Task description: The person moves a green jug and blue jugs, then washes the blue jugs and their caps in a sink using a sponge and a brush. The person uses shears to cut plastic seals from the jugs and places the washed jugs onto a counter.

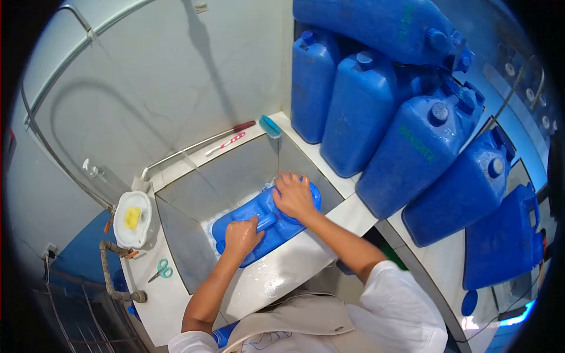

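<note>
A wet blue jug [247, 222] lies on its side in the grey sink [203, 170], at the sink's front edge. Its handle is under my left hand [242, 236], whose fingers are wrapped round it. My right hand [293, 195] rests on the far right part of the jug with its fingers spread. What lies under the right palm is hidden. White suds show on the sink bottom beside the jug.
Several blue jugs [359, 112] stand and lie on the ledge at the right. Along the back rim are a teal brush [270, 126], a toothbrush [226, 144] and a long rod. At the left are a white basin [125, 229] with a yellow sponge [132, 217], scissors [162, 270] and pipes.
</note>
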`<state>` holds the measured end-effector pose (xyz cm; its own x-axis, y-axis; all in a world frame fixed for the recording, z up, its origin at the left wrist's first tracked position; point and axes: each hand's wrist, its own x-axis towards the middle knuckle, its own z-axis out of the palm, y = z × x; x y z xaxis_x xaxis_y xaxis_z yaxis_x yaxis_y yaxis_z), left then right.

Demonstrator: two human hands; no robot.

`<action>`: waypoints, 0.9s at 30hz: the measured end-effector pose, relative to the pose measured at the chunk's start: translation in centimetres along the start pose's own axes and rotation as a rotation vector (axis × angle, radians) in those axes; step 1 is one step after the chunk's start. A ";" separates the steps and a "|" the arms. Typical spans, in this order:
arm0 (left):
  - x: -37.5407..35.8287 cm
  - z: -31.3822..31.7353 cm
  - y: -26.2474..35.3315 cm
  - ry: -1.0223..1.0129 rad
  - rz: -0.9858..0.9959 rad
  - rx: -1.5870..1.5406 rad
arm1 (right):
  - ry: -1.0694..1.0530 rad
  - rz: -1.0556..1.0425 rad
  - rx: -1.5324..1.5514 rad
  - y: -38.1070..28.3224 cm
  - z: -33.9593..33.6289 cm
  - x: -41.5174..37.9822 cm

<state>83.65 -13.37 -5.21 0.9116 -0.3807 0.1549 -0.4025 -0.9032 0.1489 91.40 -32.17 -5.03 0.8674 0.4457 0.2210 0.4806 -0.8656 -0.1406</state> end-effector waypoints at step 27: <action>2.3 -18.1 -2.1 0.213 -0.397 -0.094 | 0.823 0.439 -0.010 9.8 -24.6 3.1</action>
<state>85.06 -8.74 12.53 0.9632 0.0495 0.2641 -0.0401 -0.9454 0.3235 95.69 -44.90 18.03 0.6053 -0.2211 0.7646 0.1265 -0.9217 -0.3666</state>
